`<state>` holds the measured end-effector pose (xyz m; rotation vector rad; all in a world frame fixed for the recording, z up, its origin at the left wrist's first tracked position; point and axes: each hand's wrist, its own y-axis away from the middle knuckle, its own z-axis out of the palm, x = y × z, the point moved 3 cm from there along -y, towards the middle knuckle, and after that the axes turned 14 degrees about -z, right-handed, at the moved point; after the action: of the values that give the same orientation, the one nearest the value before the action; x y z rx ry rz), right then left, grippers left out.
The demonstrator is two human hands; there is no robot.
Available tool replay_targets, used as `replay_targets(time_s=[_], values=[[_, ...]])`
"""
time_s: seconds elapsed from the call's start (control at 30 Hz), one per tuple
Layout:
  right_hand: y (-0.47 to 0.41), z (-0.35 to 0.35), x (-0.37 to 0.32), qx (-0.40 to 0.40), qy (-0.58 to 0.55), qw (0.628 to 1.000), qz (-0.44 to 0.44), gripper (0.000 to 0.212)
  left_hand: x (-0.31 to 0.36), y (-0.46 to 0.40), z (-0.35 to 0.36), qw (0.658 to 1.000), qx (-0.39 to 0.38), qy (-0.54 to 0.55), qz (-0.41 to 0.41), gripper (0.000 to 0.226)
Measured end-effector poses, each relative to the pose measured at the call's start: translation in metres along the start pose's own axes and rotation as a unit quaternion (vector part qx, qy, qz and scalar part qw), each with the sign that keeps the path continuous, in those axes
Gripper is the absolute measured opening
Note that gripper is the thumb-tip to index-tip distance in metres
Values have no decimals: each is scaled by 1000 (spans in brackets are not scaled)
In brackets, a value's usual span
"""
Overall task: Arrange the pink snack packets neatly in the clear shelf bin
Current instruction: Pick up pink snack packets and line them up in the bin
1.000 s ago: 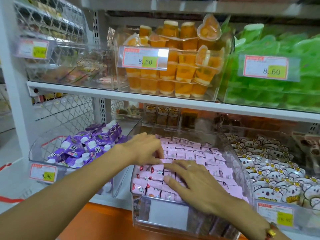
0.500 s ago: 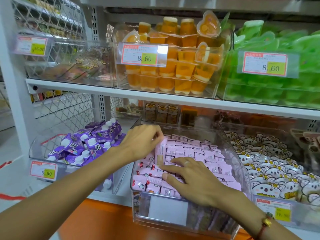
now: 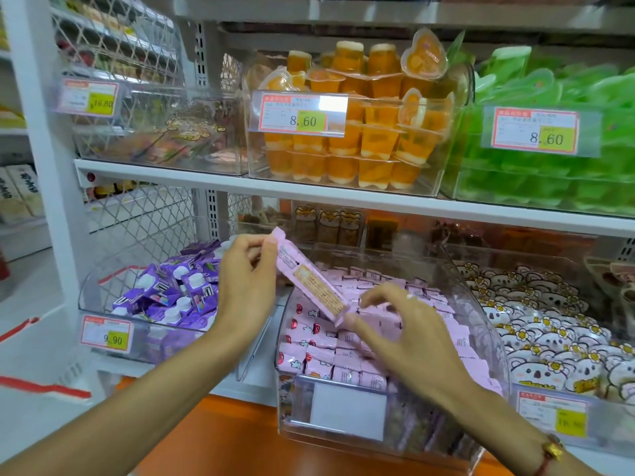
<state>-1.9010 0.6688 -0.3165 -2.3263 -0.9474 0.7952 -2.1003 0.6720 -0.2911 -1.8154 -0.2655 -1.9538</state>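
Observation:
A clear shelf bin [image 3: 481, 324] on the lower shelf holds several pink snack packets [image 3: 326, 359] lying in rows. One long pink packet [image 3: 309, 276] is raised above the bin's left rear corner, tilted with its back label facing me. My left hand [image 3: 247, 280] pinches its upper end. My right hand [image 3: 395, 334] hovers over the bin, and its fingertips pinch the packet's lower end.
A bin of purple packets [image 3: 171, 290] stands to the left, and a bin of white koala-print packets [image 3: 549, 331] to the right. On the shelf above are orange jelly cups [image 3: 360, 146] and green packs [image 3: 549, 173]. An orange ledge [image 3: 206, 441] runs below.
My left hand has lifted one pink packet out of the rows. My right hand, which pressed flat on the packets, has risen and now pinches the packet's lower end.

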Motion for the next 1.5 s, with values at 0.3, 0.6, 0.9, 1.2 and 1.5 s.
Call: replay_targets(time_s=[0.3,0.6,0.9,1.2,1.5], values=[[0,-6,-30,97,-251,963,27,23,-19,19,-7,993,-56,54,-90,10],[4,-1,-7,128,-489,799,326,63,-5,31,-8,957,-218,-181,66,37],[-2,-4,-5,120,-547,797,228,34,-14,24,-6,978,-192,-83,-26,32],[-5,-11,-10,159,-456,863,148,46,-15,35,5,935,-209,-280,64,37],[-18,-12,-9,126,-329,936,11,48,18,33,20,932,-235,-200,188,48]])
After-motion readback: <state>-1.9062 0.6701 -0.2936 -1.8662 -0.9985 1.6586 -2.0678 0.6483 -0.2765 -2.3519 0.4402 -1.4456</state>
